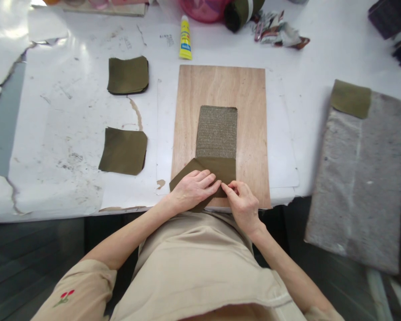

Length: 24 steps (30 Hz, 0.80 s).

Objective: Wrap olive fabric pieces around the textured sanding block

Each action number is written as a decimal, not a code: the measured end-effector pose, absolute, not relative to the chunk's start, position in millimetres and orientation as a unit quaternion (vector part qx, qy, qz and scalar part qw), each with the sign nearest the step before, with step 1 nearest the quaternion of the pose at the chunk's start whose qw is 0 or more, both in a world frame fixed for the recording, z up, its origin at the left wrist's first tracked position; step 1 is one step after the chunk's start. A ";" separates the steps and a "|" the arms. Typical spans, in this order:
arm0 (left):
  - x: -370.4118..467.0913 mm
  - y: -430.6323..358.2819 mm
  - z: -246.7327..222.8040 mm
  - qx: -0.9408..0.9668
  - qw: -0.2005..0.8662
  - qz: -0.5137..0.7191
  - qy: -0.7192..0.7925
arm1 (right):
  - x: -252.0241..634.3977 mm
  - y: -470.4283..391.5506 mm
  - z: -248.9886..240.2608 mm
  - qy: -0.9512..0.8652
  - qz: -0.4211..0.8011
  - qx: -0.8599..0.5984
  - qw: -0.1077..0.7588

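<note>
A plain olive fabric piece (220,166) lies folded at an angle across the lower part of a wooden board (250,111). Just above it, meeting its upper edge, is a speckled, ribbed olive rectangle (217,131). My left hand (194,191) rests flat on the fabric piece, fingers stretched out and pointing right. At the fabric's lower right edge, my right hand (243,203) is closed in a pinch, thumb and forefinger close to the left fingertips. The fabric between those fingers is mostly hidden.
Two stacks of olive fabric pieces, an upper stack (128,75) and a lower stack (123,150), lie to the left. A yellow glue tube (185,39) and crumpled wrappers (280,31) are behind the board. At right, a grey padded surface (364,178) carries another olive piece (350,99).
</note>
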<state>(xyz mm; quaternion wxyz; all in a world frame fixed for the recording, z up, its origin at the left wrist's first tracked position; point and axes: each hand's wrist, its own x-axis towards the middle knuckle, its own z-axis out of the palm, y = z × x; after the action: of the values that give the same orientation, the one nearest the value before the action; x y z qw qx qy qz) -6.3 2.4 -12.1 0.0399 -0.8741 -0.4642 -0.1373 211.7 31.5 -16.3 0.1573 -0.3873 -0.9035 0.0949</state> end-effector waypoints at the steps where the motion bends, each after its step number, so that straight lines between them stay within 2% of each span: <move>1: -6.0 2.1 -11.5 -0.874 0.037 -0.133 -0.465 | 212.6 30.7 -16.7 -0.904 0.090 -0.388 0.154; 6: -5.6 1.0 -11.4 -0.874 0.031 -0.136 -0.465 | 218.5 26.7 -17.8 -0.896 0.099 -0.405 0.150; 13: -7.2 -1.1 -15.1 -0.867 0.028 -0.166 -0.469 | 220.6 27.2 -5.6 -0.847 0.192 -0.440 0.228; 24: -5.0 -1.8 -18.0 -0.854 0.022 -0.149 -0.498 | 203.0 31.5 -9.4 -0.895 0.096 -0.409 0.151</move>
<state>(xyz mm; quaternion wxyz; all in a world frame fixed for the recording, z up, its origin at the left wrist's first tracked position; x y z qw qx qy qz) -5.0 -1.8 -18.0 0.0224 -0.8538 -0.4982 -0.1492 203.0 31.5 -9.4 0.1505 -0.4093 -0.8948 0.0960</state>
